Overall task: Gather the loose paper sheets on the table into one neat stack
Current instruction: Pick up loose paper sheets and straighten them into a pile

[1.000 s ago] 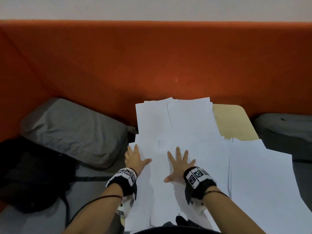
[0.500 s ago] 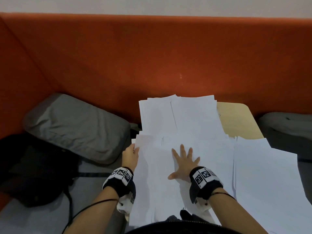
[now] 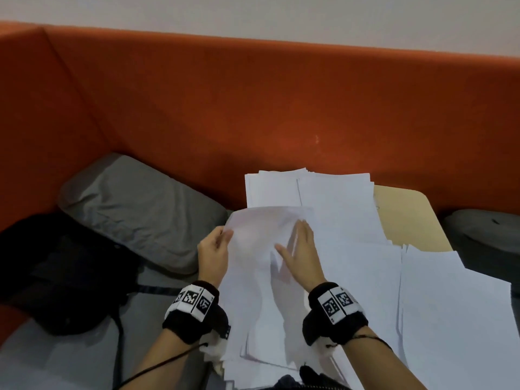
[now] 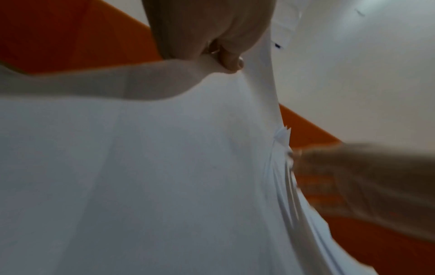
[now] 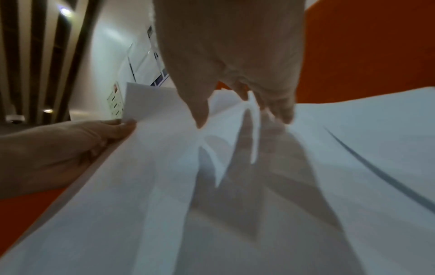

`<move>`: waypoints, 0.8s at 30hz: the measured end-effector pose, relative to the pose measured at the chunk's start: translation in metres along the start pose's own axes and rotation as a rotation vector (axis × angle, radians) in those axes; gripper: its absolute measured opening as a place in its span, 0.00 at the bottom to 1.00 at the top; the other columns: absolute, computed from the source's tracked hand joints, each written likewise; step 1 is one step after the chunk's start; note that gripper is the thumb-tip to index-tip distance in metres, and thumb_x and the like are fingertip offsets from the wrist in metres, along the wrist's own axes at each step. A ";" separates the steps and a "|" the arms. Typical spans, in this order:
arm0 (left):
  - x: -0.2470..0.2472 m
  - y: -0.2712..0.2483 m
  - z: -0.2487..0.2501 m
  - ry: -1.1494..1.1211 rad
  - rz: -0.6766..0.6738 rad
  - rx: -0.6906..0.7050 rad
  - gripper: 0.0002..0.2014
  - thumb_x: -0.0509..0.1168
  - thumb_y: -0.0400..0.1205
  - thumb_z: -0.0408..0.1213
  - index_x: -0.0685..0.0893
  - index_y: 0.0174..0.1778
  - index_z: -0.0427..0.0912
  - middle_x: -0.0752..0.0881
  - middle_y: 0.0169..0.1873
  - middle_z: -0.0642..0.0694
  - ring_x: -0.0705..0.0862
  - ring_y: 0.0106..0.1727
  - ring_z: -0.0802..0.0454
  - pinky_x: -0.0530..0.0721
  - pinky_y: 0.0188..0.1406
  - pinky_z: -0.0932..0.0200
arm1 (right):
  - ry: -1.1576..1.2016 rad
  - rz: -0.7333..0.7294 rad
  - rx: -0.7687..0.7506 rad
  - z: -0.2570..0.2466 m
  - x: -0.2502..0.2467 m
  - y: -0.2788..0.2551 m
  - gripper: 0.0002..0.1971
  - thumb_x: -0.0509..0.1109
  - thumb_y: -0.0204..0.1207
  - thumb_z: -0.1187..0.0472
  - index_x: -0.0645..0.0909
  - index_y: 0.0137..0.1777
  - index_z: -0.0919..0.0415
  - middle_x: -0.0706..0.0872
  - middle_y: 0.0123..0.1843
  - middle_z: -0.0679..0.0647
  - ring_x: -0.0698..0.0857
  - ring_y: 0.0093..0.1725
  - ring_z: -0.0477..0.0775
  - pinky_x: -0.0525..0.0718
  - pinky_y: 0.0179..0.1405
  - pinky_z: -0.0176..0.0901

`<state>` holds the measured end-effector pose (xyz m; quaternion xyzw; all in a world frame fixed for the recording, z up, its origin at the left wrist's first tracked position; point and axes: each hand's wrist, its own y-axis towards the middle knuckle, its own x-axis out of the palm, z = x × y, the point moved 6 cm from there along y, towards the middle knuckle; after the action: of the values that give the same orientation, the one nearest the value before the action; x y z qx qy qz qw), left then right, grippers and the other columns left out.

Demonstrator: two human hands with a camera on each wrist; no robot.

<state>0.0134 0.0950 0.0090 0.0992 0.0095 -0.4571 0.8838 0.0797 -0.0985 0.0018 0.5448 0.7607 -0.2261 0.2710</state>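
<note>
We're lifting the left bunch of sheets (image 3: 261,277) off the table (image 3: 405,209): left hand (image 3: 213,253) pinching its edge, right hand (image 3: 302,254) lying flat and open on top. More paper (image 3: 450,305) is lying to the right, so next we're probably sliding that over.

A grey cushion (image 3: 135,209) is lying against the orange sofa back (image 3: 253,108). A black bag (image 3: 56,271) is sitting in front of that cushion, and another grey cushion (image 3: 486,232) is resting at the sofa's far right.
</note>
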 end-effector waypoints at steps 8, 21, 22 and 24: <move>-0.019 0.024 0.016 -0.105 0.057 0.041 0.17 0.60 0.84 0.30 0.70 0.27 0.43 0.71 0.26 0.47 0.67 0.30 0.52 0.68 0.32 0.58 | -0.427 -0.250 0.467 0.071 0.015 0.008 0.39 0.65 0.76 0.44 0.49 0.80 0.55 0.51 0.81 0.62 0.55 0.77 0.72 0.64 0.73 0.65; 0.039 -0.009 -0.083 0.326 -0.437 -0.331 0.22 0.60 0.80 0.23 0.72 0.72 0.35 0.79 0.67 0.39 0.76 0.70 0.42 0.72 0.67 0.59 | -0.532 -0.236 0.318 0.083 0.007 0.000 0.33 0.66 0.75 0.43 0.60 0.76 0.56 0.54 0.81 0.60 0.53 0.79 0.68 0.61 0.75 0.63; 0.042 -0.010 -0.082 0.336 -0.457 -0.312 0.26 0.62 0.79 0.23 0.69 0.75 0.37 0.77 0.68 0.41 0.75 0.71 0.44 0.71 0.68 0.59 | -0.525 -0.249 0.283 0.081 0.008 0.000 0.33 0.66 0.75 0.44 0.60 0.77 0.56 0.53 0.82 0.59 0.51 0.80 0.67 0.60 0.76 0.64; 0.044 -0.008 -0.074 0.375 -0.338 -0.255 0.38 0.65 0.76 0.21 0.58 0.81 0.43 0.69 0.72 0.46 0.70 0.71 0.48 0.67 0.70 0.58 | -0.522 -0.290 0.227 0.079 0.010 -0.002 0.34 0.65 0.77 0.45 0.57 0.79 0.54 0.49 0.83 0.55 0.47 0.82 0.65 0.57 0.77 0.65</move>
<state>0.0380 0.0690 -0.0700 0.0671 0.2466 -0.5666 0.7834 0.0880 -0.1426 -0.0640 0.3808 0.7050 -0.4782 0.3595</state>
